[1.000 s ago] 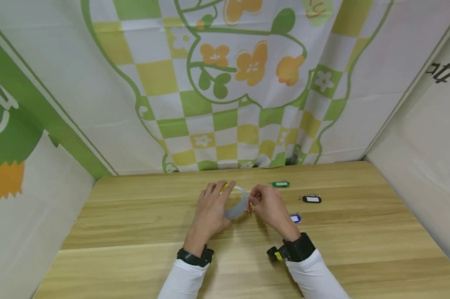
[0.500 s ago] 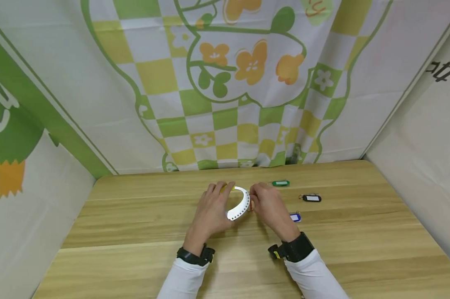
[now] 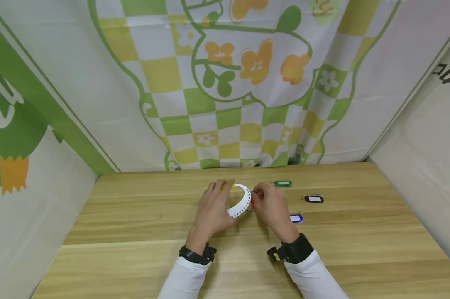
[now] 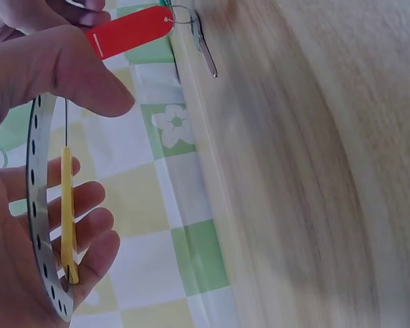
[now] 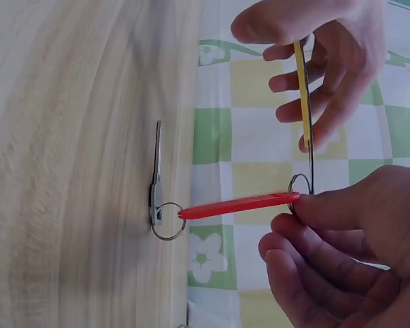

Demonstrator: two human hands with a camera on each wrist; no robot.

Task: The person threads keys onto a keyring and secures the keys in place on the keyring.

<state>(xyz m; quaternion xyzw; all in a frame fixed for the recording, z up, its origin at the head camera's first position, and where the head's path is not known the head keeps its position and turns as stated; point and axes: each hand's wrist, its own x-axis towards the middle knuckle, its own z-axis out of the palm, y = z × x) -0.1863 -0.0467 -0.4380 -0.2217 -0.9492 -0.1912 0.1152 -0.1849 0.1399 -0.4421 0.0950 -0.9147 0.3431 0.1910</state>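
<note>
A curved white plate (image 3: 240, 207) with a row of small holes along its edge is in my left hand (image 3: 211, 207), held off the table by thumb and fingers. A yellow strip (image 4: 68, 212) runs along the far side of the plate, by the fingers. My right hand (image 3: 272, 207) is beside the plate's right edge and pinches a small metal ring (image 5: 299, 188) at one end of a red key tag (image 5: 239, 205). From the tag's other end a second ring (image 5: 168, 222) carries a metal key (image 5: 157, 178). Whether the pinched ring passes through a hole is unclear.
To the right on the wooden table (image 3: 135, 224) lie a green key tag (image 3: 282, 183), a black key tag (image 3: 314, 199) and a blue key tag (image 3: 296, 218), the last partly behind the right hand. A checkered curtain (image 3: 228, 137) hangs behind the table.
The plate has tilted, its face turning from grey to bright white with the holes showing. The right hand stays at its edge with the red tag. The head view has shifted slightly.
</note>
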